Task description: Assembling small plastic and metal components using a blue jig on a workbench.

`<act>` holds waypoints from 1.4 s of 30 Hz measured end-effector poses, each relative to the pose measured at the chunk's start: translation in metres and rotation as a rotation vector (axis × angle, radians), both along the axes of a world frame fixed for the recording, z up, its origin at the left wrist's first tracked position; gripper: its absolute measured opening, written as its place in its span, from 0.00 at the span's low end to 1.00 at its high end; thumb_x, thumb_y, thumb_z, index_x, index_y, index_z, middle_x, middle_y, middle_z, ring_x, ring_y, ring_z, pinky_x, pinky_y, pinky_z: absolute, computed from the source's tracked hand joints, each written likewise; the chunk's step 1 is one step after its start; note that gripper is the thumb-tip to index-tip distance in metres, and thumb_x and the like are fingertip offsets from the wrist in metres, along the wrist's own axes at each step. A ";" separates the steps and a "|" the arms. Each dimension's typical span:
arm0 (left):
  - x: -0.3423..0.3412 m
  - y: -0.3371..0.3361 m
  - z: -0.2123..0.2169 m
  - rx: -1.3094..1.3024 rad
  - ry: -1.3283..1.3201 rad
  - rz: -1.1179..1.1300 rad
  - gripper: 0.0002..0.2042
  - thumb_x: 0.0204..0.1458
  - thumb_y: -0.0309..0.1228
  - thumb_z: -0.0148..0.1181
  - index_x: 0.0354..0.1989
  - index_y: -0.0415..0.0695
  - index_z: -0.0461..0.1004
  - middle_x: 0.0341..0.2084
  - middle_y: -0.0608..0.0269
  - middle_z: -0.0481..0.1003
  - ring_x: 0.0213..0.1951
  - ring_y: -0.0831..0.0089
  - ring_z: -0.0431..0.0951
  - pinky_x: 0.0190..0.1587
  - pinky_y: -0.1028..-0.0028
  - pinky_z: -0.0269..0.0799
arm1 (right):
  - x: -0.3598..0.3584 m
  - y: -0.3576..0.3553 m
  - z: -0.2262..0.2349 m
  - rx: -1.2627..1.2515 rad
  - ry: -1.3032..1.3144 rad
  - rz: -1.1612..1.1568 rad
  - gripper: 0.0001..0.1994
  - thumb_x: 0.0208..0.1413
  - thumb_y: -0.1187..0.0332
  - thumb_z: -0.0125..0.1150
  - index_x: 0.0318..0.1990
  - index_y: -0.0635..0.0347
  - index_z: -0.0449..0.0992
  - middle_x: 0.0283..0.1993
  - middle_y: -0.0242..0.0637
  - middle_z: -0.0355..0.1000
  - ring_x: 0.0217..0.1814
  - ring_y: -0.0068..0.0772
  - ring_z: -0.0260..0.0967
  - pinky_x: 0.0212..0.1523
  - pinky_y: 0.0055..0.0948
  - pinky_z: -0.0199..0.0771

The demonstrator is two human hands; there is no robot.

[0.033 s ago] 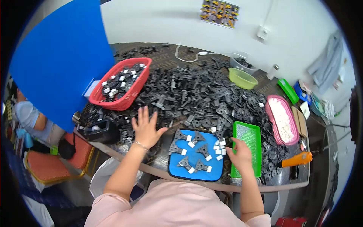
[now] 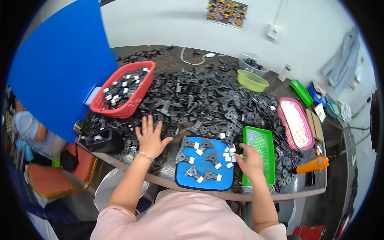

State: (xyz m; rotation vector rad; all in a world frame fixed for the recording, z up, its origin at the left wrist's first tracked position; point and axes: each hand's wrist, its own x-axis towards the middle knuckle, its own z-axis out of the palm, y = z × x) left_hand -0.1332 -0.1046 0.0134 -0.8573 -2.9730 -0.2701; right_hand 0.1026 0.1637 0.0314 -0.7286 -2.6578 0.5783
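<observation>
My left hand [image 2: 151,138] hovers with fingers spread over the near edge of a heap of black plastic parts [image 2: 192,96], holding nothing. Left of the green tray [image 2: 259,183], my right hand [image 2: 251,161] is open, thumb and fingers apart, beside a cluster of small white blocks [image 2: 229,154]. These blocks lie at the right side of a blue mat [image 2: 204,164] with a dark rim. Several black three-armed parts [image 2: 212,158], each with a white block at one end, are spread on the mat. Whether my right fingertips touch a block, I cannot tell.
A red basket [image 2: 138,96] of black parts with white blocks stands at the left. On the right are a pink basket [image 2: 279,116] of white pieces and an orange-handled tool [image 2: 312,165]. A black container [image 2: 108,142] sits near the left edge. A blue panel [image 2: 60,60] rises behind.
The whole view has shifted slightly, so the table's contents sit a little further left. Both hands keep nearly the same pose and place over the table.
</observation>
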 end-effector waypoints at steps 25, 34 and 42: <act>0.056 0.118 0.000 0.060 -0.154 -0.506 0.22 0.49 0.39 0.61 0.53 0.47 0.71 0.64 0.50 0.55 0.69 0.54 0.45 0.65 0.45 0.39 | -0.020 -0.006 -0.002 0.257 -0.056 -0.007 0.16 0.41 0.58 0.69 0.36 0.56 0.79 0.48 0.37 0.67 0.56 0.39 0.61 0.53 0.44 0.54; -0.064 -0.102 0.168 1.699 0.135 0.071 0.43 0.54 0.25 0.58 0.68 0.40 0.30 0.30 0.56 0.75 0.26 0.74 0.74 0.29 0.77 0.71 | -0.036 0.011 0.001 0.356 -0.208 0.044 0.13 0.38 0.60 0.68 0.30 0.58 0.80 0.48 0.36 0.69 0.57 0.37 0.60 0.58 0.49 0.52; -0.146 -0.399 0.158 1.988 0.205 0.278 0.15 0.60 0.34 0.52 0.46 0.31 0.69 0.42 0.51 0.76 0.33 0.68 0.74 0.39 0.68 0.74 | -0.065 0.000 0.015 0.323 -0.034 0.107 0.11 0.38 0.61 0.68 0.28 0.57 0.80 0.45 0.33 0.70 0.52 0.36 0.63 0.55 0.45 0.53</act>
